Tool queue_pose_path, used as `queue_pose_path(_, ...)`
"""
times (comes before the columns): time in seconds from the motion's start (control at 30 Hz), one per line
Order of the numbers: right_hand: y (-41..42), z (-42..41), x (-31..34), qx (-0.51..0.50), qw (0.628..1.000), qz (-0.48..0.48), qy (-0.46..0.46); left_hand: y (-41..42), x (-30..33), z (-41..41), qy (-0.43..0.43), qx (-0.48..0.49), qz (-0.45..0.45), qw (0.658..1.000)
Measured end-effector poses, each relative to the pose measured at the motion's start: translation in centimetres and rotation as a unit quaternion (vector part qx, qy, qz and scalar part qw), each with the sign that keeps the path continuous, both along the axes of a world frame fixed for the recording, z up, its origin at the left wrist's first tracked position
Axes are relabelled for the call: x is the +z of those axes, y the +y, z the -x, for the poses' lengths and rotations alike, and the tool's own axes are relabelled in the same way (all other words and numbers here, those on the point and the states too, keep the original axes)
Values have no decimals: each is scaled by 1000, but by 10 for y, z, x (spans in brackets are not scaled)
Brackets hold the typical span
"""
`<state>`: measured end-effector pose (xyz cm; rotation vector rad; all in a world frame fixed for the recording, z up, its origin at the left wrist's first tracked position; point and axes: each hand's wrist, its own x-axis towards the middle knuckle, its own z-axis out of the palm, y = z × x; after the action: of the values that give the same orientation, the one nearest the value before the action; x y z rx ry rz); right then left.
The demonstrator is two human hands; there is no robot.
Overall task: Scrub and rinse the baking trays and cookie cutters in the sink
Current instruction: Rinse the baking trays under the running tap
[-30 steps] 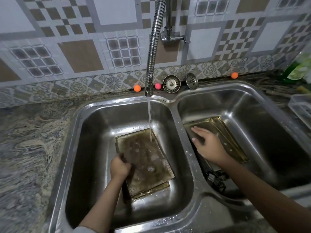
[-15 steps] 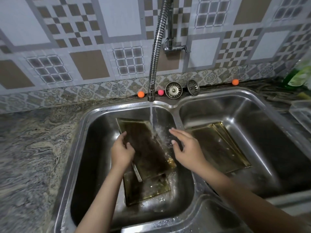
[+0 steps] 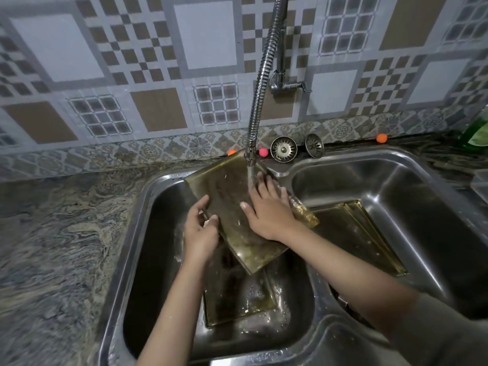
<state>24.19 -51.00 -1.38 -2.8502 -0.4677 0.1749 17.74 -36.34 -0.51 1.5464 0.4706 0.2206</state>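
The baking tray (image 3: pixel 237 207) is tilted up in the left sink basin (image 3: pixel 148 260) under the running faucet (image 3: pixel 257 101), apparently mid-rinse and still stained. The left hand (image 3: pixel 199 231) grips its left edge; the right hand (image 3: pixel 269 210) presses flat, fingers spread, on its face. A second tray (image 3: pixel 232 294) below and a third (image 3: pixel 361 233) in the right basin still wait.

Marbled counter (image 3: pixel 52 247), double steel sink (image 3: pixel 303 260), strainers (image 3: pixel 284 149), green bottle (image 3: pixel 475 133)
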Motion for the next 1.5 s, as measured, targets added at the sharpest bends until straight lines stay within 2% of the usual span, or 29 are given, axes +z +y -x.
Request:
queue_pose_path(0.07, 13, 0, 9, 4, 1000, -9, -11, -14, 5, 0, -28, -17, 6, 999)
queue_pose_path(0.17, 8, 18, 8, 135, 990, -29, -24, -18, 3, -3, -38, -6, -5, 999)
queue_pose_path(0.23, -14, 15, 6, 167, 986, -6, -31, -11, -1, -6, -31, 5, 16, 999)
queue_pose_path(0.37, -31, -24, 16, 4, 999, 33, -32, -24, 1, -8, -31, -34, 24, 999)
queue_pose_path(0.4, -25, -26, 20, -8, 999, 32, -38, -31, 3, -7, -40, -54, 21, 998)
queue_pose_path(0.47, -7, -18, 21, 43, 998, 17, -48, -37, 6, -6, -55, -70, 6, 996)
queue_pose_path(0.57, -2, 6, 12, 163, 986, -2, -37, -20, 2, -11, -43, -31, 24, 998)
queue_pose_path(0.63, -14, 3, 9, 183, 982, 20, -50, -6, 0, -11, -25, -10, 42, 999)
queue_pose_path(0.7, -21, -14, 9, 103, 992, 46, -63, -7, -1, -9, -30, -21, 47, 998)
queue_pose_path(0.77, -17, -28, 14, -18, 998, 40, -46, -19, -1, -5, -30, -56, 41, 997)
queue_pose_path(0.8, -9, -28, 17, -43, 998, 34, -42, -27, -1, -4, -29, -71, 38, 996)
queue_pose_path(0.87, 7, -17, 18, 11, 999, 30, -42, -37, -1, -3, -32, -85, 48, 995)
queue_pose_path(0.93, 12, 5, 13, 123, 992, 7, -28, -32, -2, -5, -31, -76, 79, 993)
queue_pose_path(1.03, -9, 12, 11, 212, 977, -7, -13, -15, -7, -3, -13, -36, 62, 997)
queue_pose_path(1.07, -16, 5, 11, 203, 979, 11, -17, -11, -7, -1, -14, -32, 61, 998)
queue_pose_path(1.13, -26, -13, 14, 123, 991, 42, -28, -11, -6, 2, -15, -38, 68, 997)
queue_pose_path(1.23, -17, -25, 21, 18, 999, 36, -29, -22, -2, 2, -24, -57, 51, 997)
queue_pose_path(1.3, -1, -10, 18, 59, 998, 25, -29, -23, 2, -2, -33, -55, 35, 997)
queue_pose_path(1.43, 0, 30, 5, 250, 968, 26, -14, -3, 2, -9, -28, -2, 60, 998)
queue_pose_path(1.5, -13, 23, 8, 263, 964, 35, -24, 3, 1, -8, -27, -7, 51, 998)
